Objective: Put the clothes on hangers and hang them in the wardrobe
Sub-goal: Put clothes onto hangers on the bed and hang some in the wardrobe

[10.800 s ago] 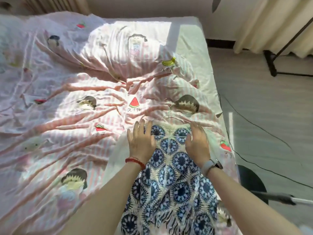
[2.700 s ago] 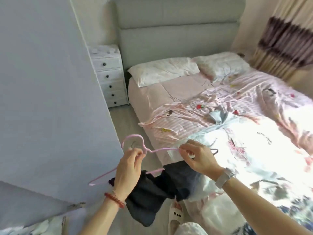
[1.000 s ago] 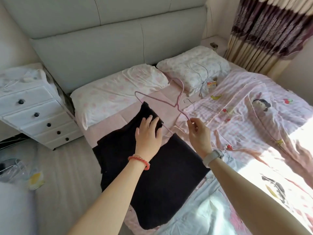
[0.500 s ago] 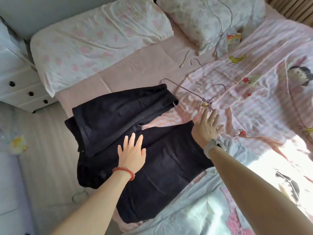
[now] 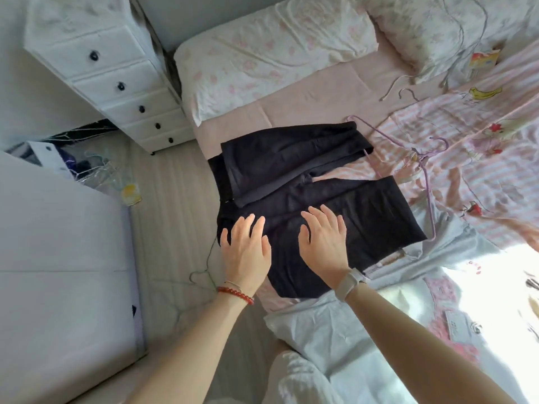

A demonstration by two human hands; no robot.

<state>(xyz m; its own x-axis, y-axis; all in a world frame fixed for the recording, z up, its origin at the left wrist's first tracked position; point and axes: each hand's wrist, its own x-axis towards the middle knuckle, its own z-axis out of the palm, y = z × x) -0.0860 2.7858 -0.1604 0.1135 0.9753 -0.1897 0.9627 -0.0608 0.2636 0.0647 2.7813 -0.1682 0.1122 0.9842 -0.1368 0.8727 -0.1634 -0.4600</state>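
Head view: black trousers (image 5: 315,193) lay at the bed's (image 5: 306,103) left edge, partly overhanging. Left hand (image 5: 246,252) & right hand (image 5: 325,243) were spread flat on them, gripping nothing. Pink hanger (image 5: 424,182) lay just beside. Risk: overhang could've slid trousers to the floor w/ pressing.

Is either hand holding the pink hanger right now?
No: the pink hanger lies on the bed beside the black garment, while the left hand and right hand rest open on the fabric.
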